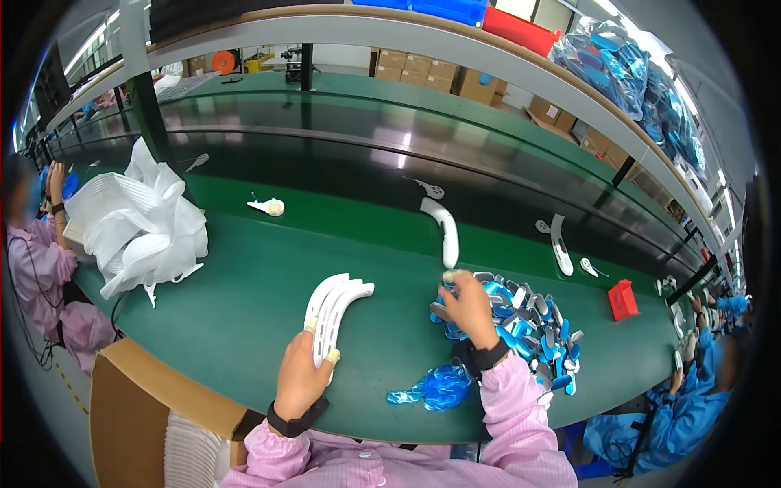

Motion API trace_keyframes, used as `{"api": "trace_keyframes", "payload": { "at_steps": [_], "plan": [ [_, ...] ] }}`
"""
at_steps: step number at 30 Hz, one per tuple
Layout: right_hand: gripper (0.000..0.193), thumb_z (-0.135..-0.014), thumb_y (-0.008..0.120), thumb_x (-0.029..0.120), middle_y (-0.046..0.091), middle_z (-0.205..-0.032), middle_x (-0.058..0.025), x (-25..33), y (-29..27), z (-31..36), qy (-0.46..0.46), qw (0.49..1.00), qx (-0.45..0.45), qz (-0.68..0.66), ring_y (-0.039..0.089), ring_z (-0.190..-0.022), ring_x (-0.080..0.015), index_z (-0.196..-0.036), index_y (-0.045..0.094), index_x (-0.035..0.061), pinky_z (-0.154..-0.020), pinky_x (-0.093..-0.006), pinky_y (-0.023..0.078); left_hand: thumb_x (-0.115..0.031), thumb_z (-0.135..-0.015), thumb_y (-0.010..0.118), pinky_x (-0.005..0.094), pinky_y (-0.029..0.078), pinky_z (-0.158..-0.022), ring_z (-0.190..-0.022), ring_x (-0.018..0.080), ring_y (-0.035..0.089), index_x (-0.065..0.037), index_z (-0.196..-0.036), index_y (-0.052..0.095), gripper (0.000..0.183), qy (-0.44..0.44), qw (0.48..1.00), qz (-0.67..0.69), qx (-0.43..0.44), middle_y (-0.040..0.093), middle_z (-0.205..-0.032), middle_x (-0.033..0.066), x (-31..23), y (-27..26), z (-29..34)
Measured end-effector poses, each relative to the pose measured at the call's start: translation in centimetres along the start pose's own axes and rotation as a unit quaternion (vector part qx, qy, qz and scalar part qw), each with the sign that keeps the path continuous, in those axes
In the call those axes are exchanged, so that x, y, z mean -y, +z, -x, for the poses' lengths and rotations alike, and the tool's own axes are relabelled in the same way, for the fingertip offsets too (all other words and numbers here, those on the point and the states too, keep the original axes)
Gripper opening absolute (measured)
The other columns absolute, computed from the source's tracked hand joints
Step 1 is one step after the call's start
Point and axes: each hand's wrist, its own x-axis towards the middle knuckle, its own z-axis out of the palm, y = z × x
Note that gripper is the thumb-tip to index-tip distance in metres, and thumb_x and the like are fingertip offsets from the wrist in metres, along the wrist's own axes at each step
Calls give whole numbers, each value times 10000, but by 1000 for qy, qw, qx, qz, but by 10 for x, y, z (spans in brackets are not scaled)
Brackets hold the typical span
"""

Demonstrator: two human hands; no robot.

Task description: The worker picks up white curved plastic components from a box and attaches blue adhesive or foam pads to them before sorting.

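My left hand (301, 374) grips a few curved white plastic housings (332, 313), held side by side above the green table. Yellowish covers sit on some of its fingertips. My right hand (469, 307) reaches over the left edge of a pile of small blue and grey oval parts (521, 321). Its fingers are bent together, and whatever is between them is hidden. Just beyond those fingers lies another curved white housing (442, 230). A crumpled blue plastic bag (439, 388) rests near my right wrist.
White foam sheets (138, 224) are heaped at the left; an open cardboard box (154, 382) stands below. A red bin (623, 301) is at the right. Small white parts (268, 206) lie along the dark conveyor (325, 150). Co-workers sit on both sides, under an overhead shelf (390, 28).
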Motion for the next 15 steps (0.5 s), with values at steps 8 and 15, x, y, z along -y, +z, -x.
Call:
{"api": "trace_keyframes", "payload": {
  "at_steps": [8, 15],
  "plan": [
    [108, -689, 700, 77, 625, -799, -152, -12, 0, 16, -102, 947, 12, 305, 585, -767, -319, -746, 640, 7, -659, -399, 485, -142, -788, 640, 445, 409, -851, -990, 414, 486, 59, -1243, 438, 537, 114, 979, -108, -128, 516, -1098, 246, -14, 9, 4],
    [134, -737, 749, 37, 620, -709, -29, 69, 2, 64, 12, 989, 82, -120, 587, -615, -61, -738, 621, -4, -524, -199, 459, -124, -835, 638, 374, 418, -938, -1118, 306, 536, 37, -1346, 367, 600, 97, 965, 213, 119, 485, -1276, 219, -56, 22, 26]
  ]
}}
